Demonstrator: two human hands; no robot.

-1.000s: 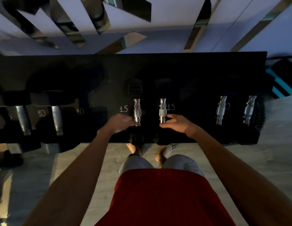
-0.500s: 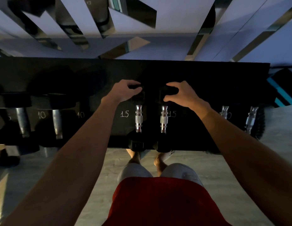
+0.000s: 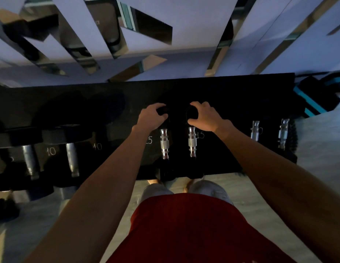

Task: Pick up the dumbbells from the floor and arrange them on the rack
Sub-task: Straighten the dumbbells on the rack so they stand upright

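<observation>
Two dumbbells lay side by side on the rack point(image 3: 231, 95) at the centre of the view, each beside a chalked "15". Their chrome handles, the left dumbbell handle point(image 3: 164, 144) and the right dumbbell handle point(image 3: 192, 142), ran straight away from the person, so each long axis pointed toward the wall. The left hand point(image 3: 151, 117) was curled over the far black head of the left dumbbell, fingers and thumb part-closed round it; the right hand point(image 3: 205, 117) was cupped likewise over the far head of the right one. How firmly either pressed could not be told, the heads being lost in shadow. Each hand lay directly beyond its own handle, on the same line, neither crossing to the other. In my judgement the pair was being seated, and any further adjustment would run along that near-to-far axis. Further dumbbells stood on the rack well apart to either side.
</observation>
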